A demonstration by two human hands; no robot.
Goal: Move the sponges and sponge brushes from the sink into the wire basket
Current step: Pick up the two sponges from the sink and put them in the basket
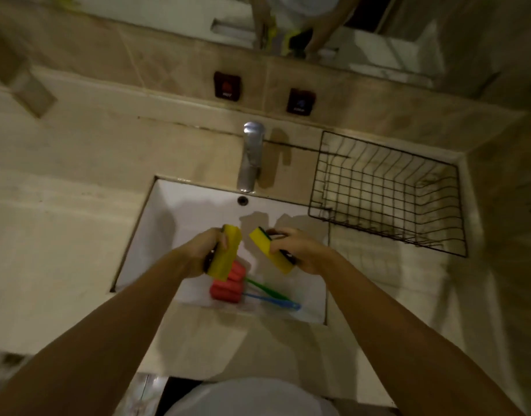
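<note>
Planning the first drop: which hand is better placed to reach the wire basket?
Right. The right hand holds a yellow sponge nearer the wire basket; the left hand would probably have to cross over.

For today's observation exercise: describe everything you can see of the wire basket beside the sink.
The wire basket is a dark, thin-wire grid, rectangular with an open top and sloping sides. It stands upright on the beige counter, to the right of the sink and tap. Nothing lies inside it. Neither hand touches it.
</note>
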